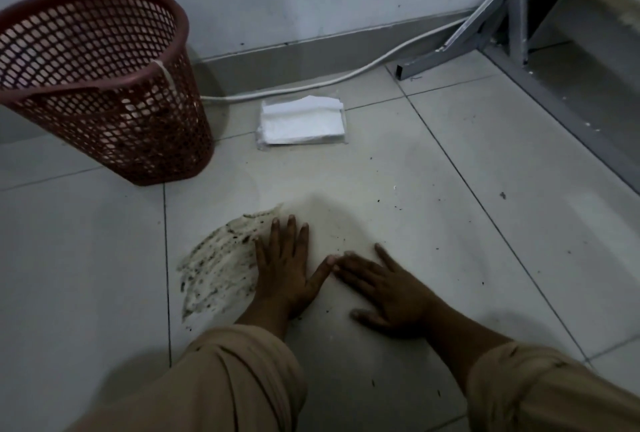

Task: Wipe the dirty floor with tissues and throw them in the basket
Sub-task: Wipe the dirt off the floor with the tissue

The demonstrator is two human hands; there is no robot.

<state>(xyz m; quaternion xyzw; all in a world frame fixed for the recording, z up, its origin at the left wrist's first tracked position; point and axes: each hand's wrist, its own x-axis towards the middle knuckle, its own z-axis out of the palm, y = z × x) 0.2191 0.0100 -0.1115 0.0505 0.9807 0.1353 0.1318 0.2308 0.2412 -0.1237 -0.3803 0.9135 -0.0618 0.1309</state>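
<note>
On the tiled floor (450,161), both hands press flat with fingers spread, grasping nothing. Left hand (282,270) rests on the soiled tissue (221,265), which lies spread and dirt-speckled under and beside it; right hand (388,288) lies just beside, fingertips touching the left thumb. Red mesh basket (100,85) stands upright, well apart, ahead and left; tissue pack (301,125) near the wall. Wiping seems in hand. Next, likely: bunch the tissue, lift it, carry it to the basket. Scattered specks remain.
</note>
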